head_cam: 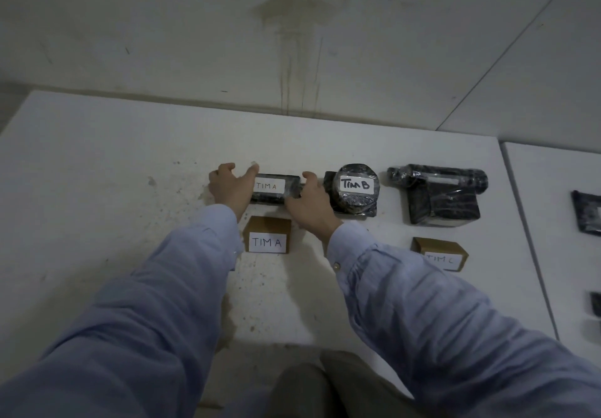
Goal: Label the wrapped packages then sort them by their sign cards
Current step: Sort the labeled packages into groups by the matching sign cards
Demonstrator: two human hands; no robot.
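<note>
The white table (97,173) is pushed against a pale wall that carries a brownish stain (294,11) with drip lines running down to the tabletop. The person leans in with both arms stretched out, in light blue sleeves.

The left hand (231,186) grips the left end of the TIM A package (276,198), a low black block in shiny wrap lying flat on the table. The thumb is raised over its top corner and the other fingers curl round the end. A white label on the top face reads "TIM A". The right hand (310,203) holds the opposite end, thumb on top and fingers wrapped down the side, so the block sits clamped between the two hands.

Just in front of it, nearer the person, stands the TIM A sign card (268,237), brown card with a white slip.

Just right of the right hand sits the TIM B package (357,190), a round black bundle on a flat base, with "TIM B" on its label. It looks very close to the first package, but the hand hides whether they touch.

Further right, apart from it, lies a third wrapped package (439,194), a block with a tube across its far side. Its label is unreadable from here. The TIM C sign card (440,253) stands in front of it.

On a neighbouring table (553,190), more dark wrapped items (587,211) are cut off at the edge.
</note>
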